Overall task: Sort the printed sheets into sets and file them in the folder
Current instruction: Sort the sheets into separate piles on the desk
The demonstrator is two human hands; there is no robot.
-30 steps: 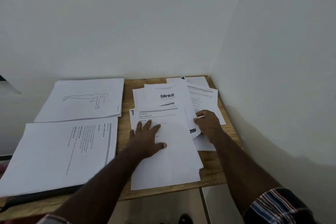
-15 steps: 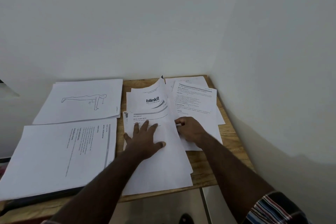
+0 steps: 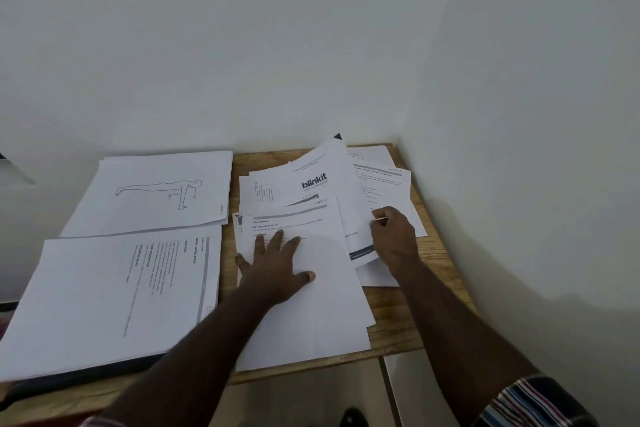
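a loose pile of printed sheets lies fanned on the right, a "blinkit" page tilted up at its back. two tidier sets lie left: one topped by a plank-pose drawing, one with text over a dark folder.

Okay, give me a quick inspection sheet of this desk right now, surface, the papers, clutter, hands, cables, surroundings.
Surface: wooden table, mostly covered by paper.
Job's things: figure-drawing sheets at far left; text set nearer, lying on a dark folder; unsorted pile with a blinkit sheet curling up.
Clutter: nothing seen.
Hands: left hand flat on the pile; right hand pinching the blinkit sheet's edge.
Cables: nothing seen.
Surroundings: white walls meeting in a corner behind the table.
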